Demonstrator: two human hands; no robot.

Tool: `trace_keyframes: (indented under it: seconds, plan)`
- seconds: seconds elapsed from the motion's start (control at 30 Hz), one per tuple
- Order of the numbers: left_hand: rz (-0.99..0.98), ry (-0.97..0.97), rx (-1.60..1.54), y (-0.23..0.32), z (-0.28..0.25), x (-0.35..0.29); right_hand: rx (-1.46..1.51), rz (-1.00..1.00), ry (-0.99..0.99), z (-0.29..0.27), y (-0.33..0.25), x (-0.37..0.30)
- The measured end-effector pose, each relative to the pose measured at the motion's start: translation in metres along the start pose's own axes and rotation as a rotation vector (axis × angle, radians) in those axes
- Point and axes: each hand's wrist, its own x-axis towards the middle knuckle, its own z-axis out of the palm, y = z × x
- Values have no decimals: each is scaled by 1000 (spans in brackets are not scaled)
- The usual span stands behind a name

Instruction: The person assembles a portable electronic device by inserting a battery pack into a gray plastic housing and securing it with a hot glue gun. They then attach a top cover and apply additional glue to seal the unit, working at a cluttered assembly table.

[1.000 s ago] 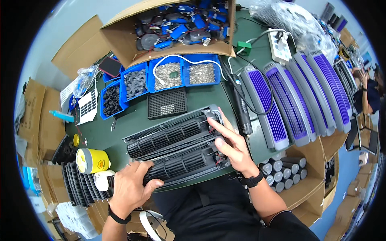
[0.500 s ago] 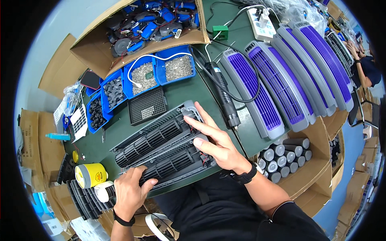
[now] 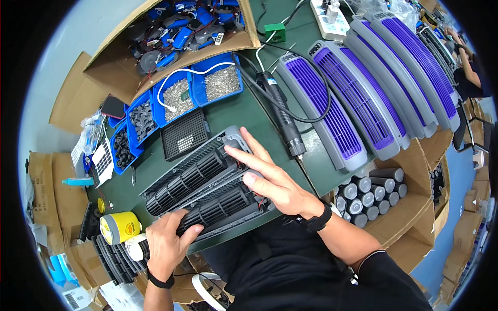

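Side by side on the green table are two dark grey fan housings, the far housing (image 3: 148, 194) and the near housing (image 3: 244, 222). Each holds a long black ribbed fan roller; the far roller (image 3: 192, 178) and near roller (image 3: 220, 208) lie lengthwise. My left hand (image 3: 167, 239) is curled round the left end of the near housing, thumb on its near side; its palm hides that end. Across the right ends of both housings rests my right hand (image 3: 275, 181), fingers stretched out and apart. Red wires (image 3: 261, 201) show beside its thumb.
An electric screwdriver (image 3: 284, 124) with a looped cable lies right of the housings, beside purple-and-grey grille covers (image 3: 327, 111). Behind are blue bins (image 3: 218, 83) of small parts, a black grid tray (image 3: 184, 136) and a carton (image 3: 111, 57). A yellow cup (image 3: 120, 227) stands left.
The whole view has shifted slightly, so the housings and both hands appear a little further left. Both hands keep their places on the housings.
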Motion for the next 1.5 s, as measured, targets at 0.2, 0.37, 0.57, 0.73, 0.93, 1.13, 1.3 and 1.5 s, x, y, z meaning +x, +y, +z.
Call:
trace_keyframes:
  seconds: [0.2,0.37,0.57,0.73,0.93,1.13,1.3,1.5]
  plan:
    - [50,3,13,-1,5,5,-11,44,25,2,-8,-1]
    - [12,-6,-40,3,9,5,-18,18,31,3,-5,-1]
    - [-59,-74,-80,7,6,5,-22,21,30,1,-4,0]
    - [51,102,-121,6,-11,2,6,13,24,-4,-5,2]
    - [-83,131,33,-20,-20,29,-8,3,13,-5,-5,3]
    - [-25,1,32,-33,-6,36,-12,15,13,-4,-6,4]
    - [-46,-47,22,-32,-3,35,-28,7,8,-5,-4,2]
    - [-56,-57,8,-37,-3,38,-2,3,2,-5,-1,2]
